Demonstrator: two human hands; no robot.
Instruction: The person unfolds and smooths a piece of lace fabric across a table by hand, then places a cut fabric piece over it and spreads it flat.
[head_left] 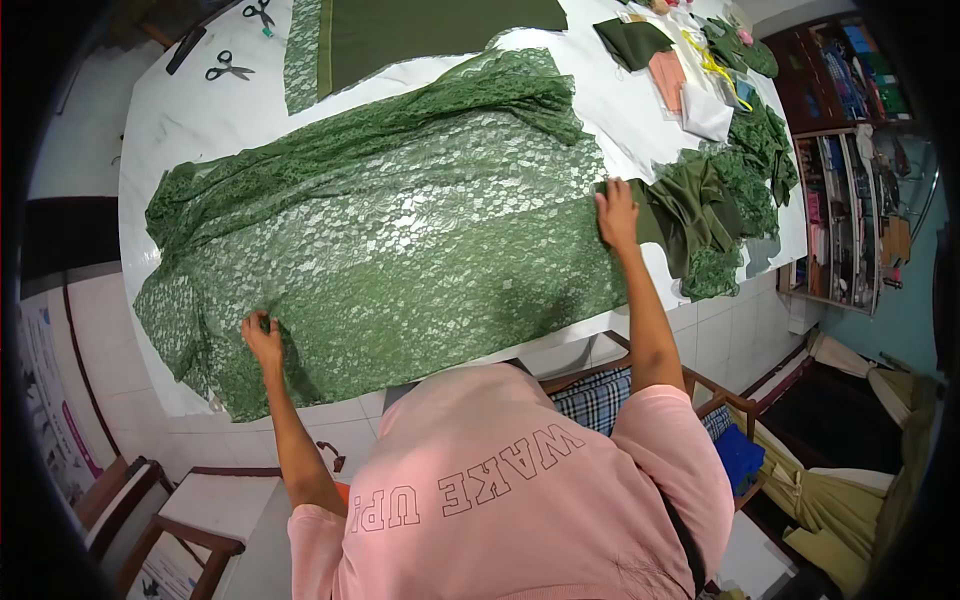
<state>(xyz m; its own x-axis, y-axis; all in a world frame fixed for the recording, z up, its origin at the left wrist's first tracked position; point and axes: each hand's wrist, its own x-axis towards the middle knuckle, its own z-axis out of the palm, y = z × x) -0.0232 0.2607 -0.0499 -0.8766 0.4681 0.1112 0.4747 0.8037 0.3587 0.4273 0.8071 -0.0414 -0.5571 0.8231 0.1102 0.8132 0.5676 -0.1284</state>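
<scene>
A: Where is your cloth, and how are your hands set?

B: Your green lace spreads across the near half of the white table, its far side gathered into loose folds. Your left hand is on it toward the table's near-left corner, fingers curled; your right hand lies flatter at the lace's right end. I can't tell whether either one pinches the cloth.

A: How should it handle for you?

B: Light and limp, I'd judge, with open holes that could snag, and the smooth table may let it slide. You'd best press it flat-handed, or take it by its corners.

A: And around it?

B: Dark satiny cloth bunches toward the table's right edge, beside your right hand. Black scissors lie toward the far-left corner. A plain green piece at the far edge is cut off by your view.

A: Anything hidden?

B: Your fingertips' undersides, and whatever layers those folds cover.
</scene>
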